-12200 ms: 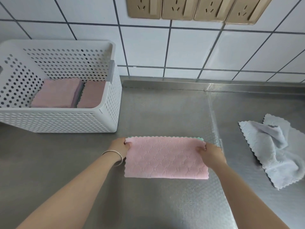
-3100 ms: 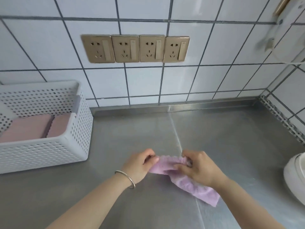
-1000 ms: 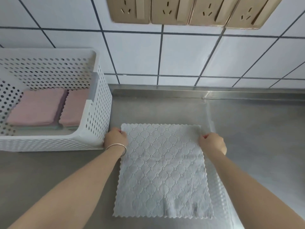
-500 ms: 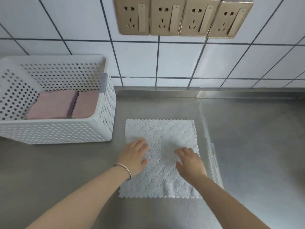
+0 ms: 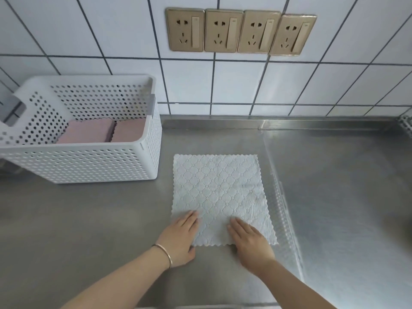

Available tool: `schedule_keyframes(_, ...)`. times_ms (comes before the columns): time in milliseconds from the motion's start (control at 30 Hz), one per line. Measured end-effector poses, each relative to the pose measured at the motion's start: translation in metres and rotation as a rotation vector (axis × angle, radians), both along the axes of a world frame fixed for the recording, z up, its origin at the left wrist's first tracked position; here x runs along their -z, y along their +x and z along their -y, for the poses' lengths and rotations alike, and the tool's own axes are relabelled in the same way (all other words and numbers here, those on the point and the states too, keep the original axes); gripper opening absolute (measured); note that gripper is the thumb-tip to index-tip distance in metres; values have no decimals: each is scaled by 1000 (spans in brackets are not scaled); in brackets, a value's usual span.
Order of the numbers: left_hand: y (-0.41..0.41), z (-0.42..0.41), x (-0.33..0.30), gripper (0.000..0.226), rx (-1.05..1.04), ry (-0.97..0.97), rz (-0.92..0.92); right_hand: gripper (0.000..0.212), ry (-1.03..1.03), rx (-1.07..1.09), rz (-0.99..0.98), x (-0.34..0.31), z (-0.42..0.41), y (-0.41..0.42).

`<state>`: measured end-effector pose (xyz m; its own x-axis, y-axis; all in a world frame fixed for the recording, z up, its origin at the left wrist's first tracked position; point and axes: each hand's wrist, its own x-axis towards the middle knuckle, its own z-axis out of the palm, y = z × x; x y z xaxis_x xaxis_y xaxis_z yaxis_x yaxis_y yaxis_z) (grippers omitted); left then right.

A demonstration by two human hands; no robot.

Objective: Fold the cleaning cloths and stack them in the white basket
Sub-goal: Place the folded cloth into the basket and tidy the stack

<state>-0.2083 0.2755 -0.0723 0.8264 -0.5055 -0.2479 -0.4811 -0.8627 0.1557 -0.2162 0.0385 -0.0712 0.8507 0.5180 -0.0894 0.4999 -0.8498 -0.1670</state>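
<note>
Both hands (image 5: 181, 238) (image 5: 250, 244) press flat on the grey cloth (image 5: 219, 195).

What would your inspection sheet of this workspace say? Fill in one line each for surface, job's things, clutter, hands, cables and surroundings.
Surface: steel counter, bare metal.
Job's things: grey cloth spread flat, unfolded; white basket holding two pink stacks.
Clutter: nothing seen.
Hands: left hand and right hand flat on the cloth's near edge.
Cables: nothing seen.
Surroundings: tiled wall with four sockets.
</note>
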Motion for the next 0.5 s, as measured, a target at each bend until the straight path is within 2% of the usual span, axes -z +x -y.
schedule_keyframes(100,-4,-4,-1,78,-59,-19,-35,67,43,177,22,-1,18,1)
schedule_keyframes(167,-4,-10,-1,68,-130,-91,-41,65,125,350,-4,-1,32,5)
schedule_keyframes(233,-1,-21,-2,36,-225,-223,3,48,235,524,-83,-7,41,12)
schedule_keyframes(333,9,-36,-13,31,-422,-383,-43,20,402,748,-253,-26,50,20)
schedule_keyframes(367,10,-37,-22,31,-473,-382,-81,15,469,794,-285,-35,53,22)
schedule_keyframes(433,11,-44,-33,25,-575,-439,-182,21,581,804,-316,-46,61,27)
schedule_keyframes(500,12,-49,-44,19,-607,-482,-259,21,594,787,-373,-54,68,28)
